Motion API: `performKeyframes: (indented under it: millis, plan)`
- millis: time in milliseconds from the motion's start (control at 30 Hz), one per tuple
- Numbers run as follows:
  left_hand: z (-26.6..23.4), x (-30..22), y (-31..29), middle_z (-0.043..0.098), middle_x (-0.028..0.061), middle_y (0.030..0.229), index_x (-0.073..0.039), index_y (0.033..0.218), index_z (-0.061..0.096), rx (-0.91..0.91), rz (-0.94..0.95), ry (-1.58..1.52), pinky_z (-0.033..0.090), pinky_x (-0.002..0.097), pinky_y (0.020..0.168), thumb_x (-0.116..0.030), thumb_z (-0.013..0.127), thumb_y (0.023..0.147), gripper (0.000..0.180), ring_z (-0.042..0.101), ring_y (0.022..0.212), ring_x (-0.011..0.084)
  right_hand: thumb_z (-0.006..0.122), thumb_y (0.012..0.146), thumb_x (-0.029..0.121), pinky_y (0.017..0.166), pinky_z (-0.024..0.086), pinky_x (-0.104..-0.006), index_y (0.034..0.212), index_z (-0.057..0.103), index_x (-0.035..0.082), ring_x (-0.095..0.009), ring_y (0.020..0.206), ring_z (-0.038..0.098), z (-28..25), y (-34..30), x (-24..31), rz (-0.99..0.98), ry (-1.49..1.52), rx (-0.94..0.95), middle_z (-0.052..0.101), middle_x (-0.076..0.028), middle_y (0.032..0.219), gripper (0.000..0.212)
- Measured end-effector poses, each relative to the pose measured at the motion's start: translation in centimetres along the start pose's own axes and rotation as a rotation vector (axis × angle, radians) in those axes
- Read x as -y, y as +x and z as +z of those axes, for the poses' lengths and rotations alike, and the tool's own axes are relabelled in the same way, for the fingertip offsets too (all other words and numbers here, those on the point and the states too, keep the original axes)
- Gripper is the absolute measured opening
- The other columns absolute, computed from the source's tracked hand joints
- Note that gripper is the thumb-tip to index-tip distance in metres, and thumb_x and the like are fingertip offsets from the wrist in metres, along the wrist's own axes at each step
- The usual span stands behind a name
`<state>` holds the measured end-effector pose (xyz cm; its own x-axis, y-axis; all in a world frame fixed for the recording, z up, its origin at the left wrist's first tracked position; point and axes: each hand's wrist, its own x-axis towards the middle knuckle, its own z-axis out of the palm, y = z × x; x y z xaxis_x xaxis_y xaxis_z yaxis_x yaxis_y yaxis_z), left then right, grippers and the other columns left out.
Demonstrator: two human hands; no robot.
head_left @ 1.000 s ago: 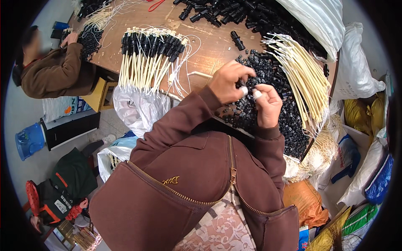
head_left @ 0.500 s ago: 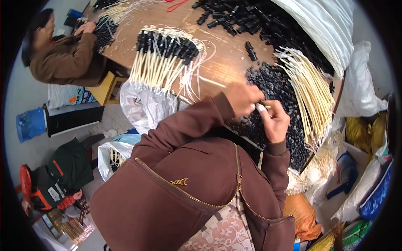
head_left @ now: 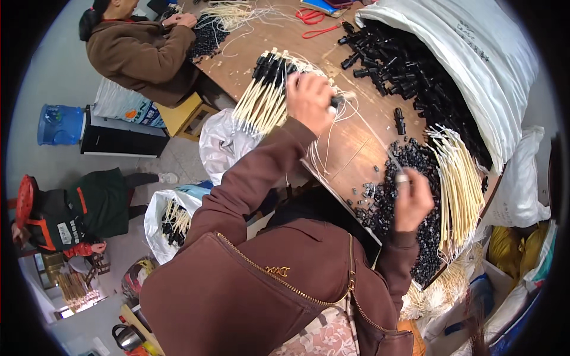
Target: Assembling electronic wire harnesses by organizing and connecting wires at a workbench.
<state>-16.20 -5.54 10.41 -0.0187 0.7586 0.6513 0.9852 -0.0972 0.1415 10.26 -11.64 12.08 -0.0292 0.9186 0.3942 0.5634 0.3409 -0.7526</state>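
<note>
My left hand (head_left: 312, 101) is curled over the right side of a row of cream cords (head_left: 261, 104) with black connectors (head_left: 271, 66) at their far ends. A short black connector (head_left: 336, 102) shows between its fingers; the rest of what it grips is hidden. My right hand (head_left: 414, 199) pinches the end of a thin white string (head_left: 374, 132), its fingertip wrapped in white. That string stretches diagonally back toward my left hand. Beneath my right hand lies a heap of small black pieces (head_left: 380, 210). To its right rests a bundle of loose cream cords (head_left: 460, 190).
A white sack (head_left: 475, 53) spills black tubular connectors (head_left: 409, 77) across the far right of the table (head_left: 356, 151). One connector (head_left: 399, 121) lies apart. Red-handled scissors (head_left: 310, 16) lie at the back. A co-worker (head_left: 139, 53) sits far left; another person (head_left: 77, 207) is beyond.
My hands were close together over the small black pieces. My left hand has moved left and away onto the row of cords; my right has moved slightly right, with the string drawn between them.
</note>
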Motion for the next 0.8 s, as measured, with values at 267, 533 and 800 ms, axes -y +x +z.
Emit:
performKeyframes:
  millis: [267, 533, 800]
  plan:
    - [8.4, -7.8, 1.6, 0.061, 0.0023, 0.104, -0.014, 0.095, 0.064, 0.003, 0.081, -0.234, 0.032, 0.0447, 0.098, -0.016, 0.062, 0.067, 0.028, 0.052, 0.099, 0.0218, 0.068, 0.075, 0.011, 0.061, 0.047, -0.0319, 0.088, 0.068, 0.004, -0.025, 0.064, 0.059, -2.3, -0.1, -8.2, 0.101, -0.112, 0.221, 0.065, -0.007, 0.079, 0.015]
    - [20.0, -15.2, 4.8, 0.064, 0.0050, 0.109, -0.009, 0.103, 0.064, 0.593, 0.255, -0.329, 0.042, 0.0347, 0.092, 0.000, 0.057, 0.067, 0.038, 0.055, 0.105, 0.0237, 0.064, 0.079, 0.010, 0.062, 0.047, -0.0334, 0.090, 0.065, 0.006, -0.026, 0.062, 0.057, -12.7, 2.0, -20.1, 0.445, -0.928, 0.097, 0.063, -0.006, 0.078, 0.012]
    - [15.6, -16.7, 2.4, 0.067, 0.0065, 0.093, -0.010, 0.099, 0.065, 0.671, -0.027, -0.663, 0.045, 0.0316, 0.083, 0.000, 0.056, 0.069, 0.033, 0.057, 0.095, 0.0226, 0.062, 0.081, 0.009, 0.057, 0.045, -0.0337, 0.094, 0.064, 0.008, -0.024, 0.058, 0.054, -13.3, 3.1, -19.2, -0.031, -0.745, 0.028, 0.061, -0.005, 0.077, 0.013]
